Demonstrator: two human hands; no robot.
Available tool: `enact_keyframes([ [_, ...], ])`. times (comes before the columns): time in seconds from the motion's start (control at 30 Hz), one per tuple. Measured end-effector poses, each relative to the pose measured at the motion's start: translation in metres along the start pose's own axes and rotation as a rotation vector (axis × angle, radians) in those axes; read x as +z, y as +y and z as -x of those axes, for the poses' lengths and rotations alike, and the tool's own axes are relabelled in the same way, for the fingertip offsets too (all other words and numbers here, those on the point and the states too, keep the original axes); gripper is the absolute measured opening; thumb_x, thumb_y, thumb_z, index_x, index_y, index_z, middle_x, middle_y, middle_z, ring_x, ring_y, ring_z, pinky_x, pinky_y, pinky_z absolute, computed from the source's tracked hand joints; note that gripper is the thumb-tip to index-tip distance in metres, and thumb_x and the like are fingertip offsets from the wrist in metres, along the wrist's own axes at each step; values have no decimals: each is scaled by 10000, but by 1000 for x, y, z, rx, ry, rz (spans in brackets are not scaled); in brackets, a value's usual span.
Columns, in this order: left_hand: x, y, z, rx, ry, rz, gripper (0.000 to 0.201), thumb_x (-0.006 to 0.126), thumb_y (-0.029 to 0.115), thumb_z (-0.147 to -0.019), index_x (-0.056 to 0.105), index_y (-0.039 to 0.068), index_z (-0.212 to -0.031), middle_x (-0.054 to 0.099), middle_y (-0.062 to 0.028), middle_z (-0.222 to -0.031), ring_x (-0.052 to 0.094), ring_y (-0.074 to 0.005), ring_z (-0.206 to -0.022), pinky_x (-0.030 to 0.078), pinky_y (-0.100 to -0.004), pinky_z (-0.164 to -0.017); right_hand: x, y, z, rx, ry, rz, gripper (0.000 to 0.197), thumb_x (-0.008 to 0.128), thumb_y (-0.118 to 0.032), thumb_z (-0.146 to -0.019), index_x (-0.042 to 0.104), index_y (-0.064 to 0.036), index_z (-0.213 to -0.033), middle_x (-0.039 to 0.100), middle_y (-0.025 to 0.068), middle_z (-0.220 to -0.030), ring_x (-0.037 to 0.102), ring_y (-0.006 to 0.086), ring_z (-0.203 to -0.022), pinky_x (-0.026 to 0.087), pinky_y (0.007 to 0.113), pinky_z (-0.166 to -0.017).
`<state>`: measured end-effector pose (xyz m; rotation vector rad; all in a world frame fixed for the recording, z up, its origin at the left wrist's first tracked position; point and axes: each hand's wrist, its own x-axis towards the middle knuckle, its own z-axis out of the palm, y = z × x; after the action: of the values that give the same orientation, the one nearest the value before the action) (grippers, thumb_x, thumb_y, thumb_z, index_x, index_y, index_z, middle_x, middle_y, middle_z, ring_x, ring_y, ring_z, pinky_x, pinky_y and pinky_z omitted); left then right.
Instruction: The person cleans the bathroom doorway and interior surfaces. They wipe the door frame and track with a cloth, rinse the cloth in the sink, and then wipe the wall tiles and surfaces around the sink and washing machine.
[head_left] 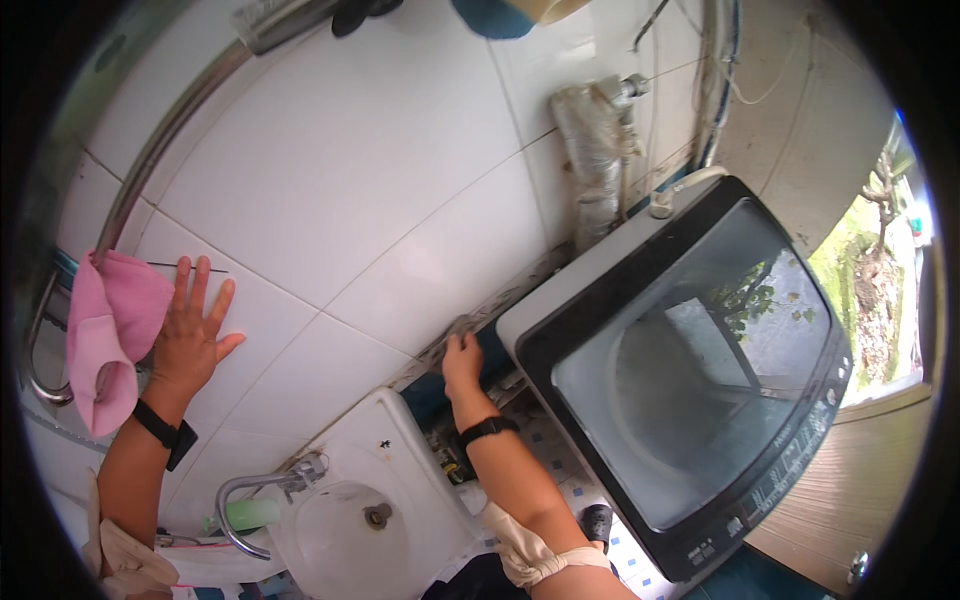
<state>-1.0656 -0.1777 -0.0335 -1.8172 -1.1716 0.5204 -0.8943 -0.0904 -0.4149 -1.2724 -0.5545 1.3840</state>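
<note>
My left hand (197, 325) lies flat with spread fingers against the white tiled wall (390, 190), close to a pink cloth (125, 310) that hangs on a curved metal rail. Low down, in the gap between the sink and the washing machine, my right hand (463, 365) is closed on a small grey wad (461, 325) held to the bottom of the wall. Its kind I cannot make out, as the fingers cover most of it. A dirty, patterned tile strip (520, 290) runs along there.
A white sink (330, 515) with a curved metal tap (240, 485) stands at the lower left. The top-loading washing machine (520, 310) fills the right side. Behind it rises a plastic-wrapped pipe (590, 150). A metal rail (165, 145) curves along the wall at left.
</note>
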Motion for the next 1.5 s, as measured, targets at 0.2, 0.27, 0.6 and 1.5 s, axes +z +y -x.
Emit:
enact_keyframes([
  [0.2,-4,2,-1,31,53,72,892,756,393,-639,319,151,-1377,184,-151,-1491,156,-353,-1379,233,-474,-1087,-87,-77,109,57,-356,-311,305,541,-176,-899,544,31,-1123,614,95,-1001,556,156,-924,431,279,-807],
  [0.27,-11,0,1,20,69,89,887,745,397,-654,305,153,-1385,175,-150,-1494,149,-353,-1381,208,-479,-1097,-125,-113,142,130,-455,-420,306,543,-165,-904,538,17,-1151,606,64,-1029,546,136,-947,425,269,-825],
  [0.6,-63,37,-7,-281,-79,254,599,671,208,-755,468,75,-1303,180,-171,-1493,146,-321,-1383,171,-446,-1108,-353,-267,261,284,-650,-669,635,440,2,-716,337,-2,-1342,473,162,-1291,458,293,-1200,345,400,-1025],
  [1.5,-183,365,61,-155,-13,1420,515,657,160,-792,445,45,-1247,289,-203,-1407,246,-394,-1306,273,-476,-1054,-618,-337,414,-399,556,-491,191,523,-85,-895,529,-25,-1076,597,87,-1013,581,219,-939,469,343,-852],
])
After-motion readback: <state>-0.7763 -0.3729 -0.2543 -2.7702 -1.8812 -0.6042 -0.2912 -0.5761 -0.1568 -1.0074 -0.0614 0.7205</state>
